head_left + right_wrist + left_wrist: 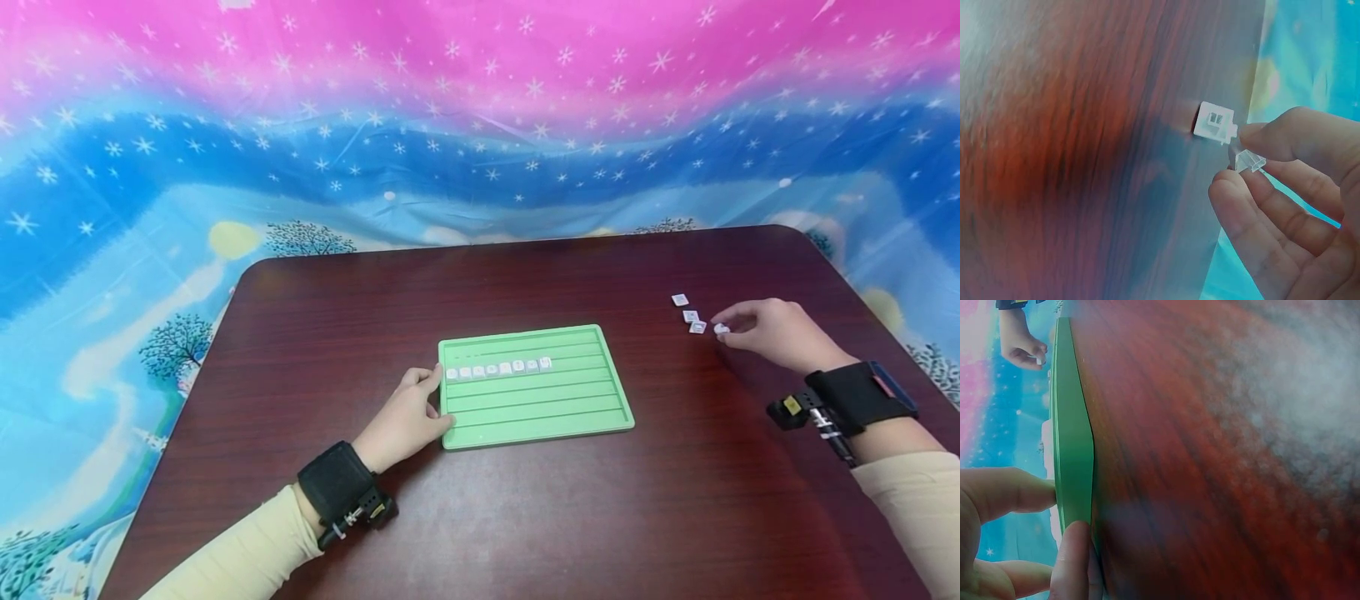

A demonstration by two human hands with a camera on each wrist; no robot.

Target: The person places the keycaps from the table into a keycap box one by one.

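A green ridged board [536, 408] lies on the table, with a row of several small white square tiles [492, 371] along one of its upper grooves. My left hand [407, 417] holds the board's left edge; in the left wrist view its fingertips [1038, 495] touch the rim and side wall. Over at the right, my right hand [772, 332] pinches a small white tile [722, 329] between thumb and fingers. The right wrist view shows this piece as hollow, clear-looking plastic [1249, 161], beside another white square tile [1213, 122]. Marks on the tiles are too small to read.
Three loose white tiles [691, 317] lie left of my right hand, two of them close together. The dark wooden table [555, 517] has rounded far corners. Behind it hangs a pink and blue snowflake cloth [465, 125].
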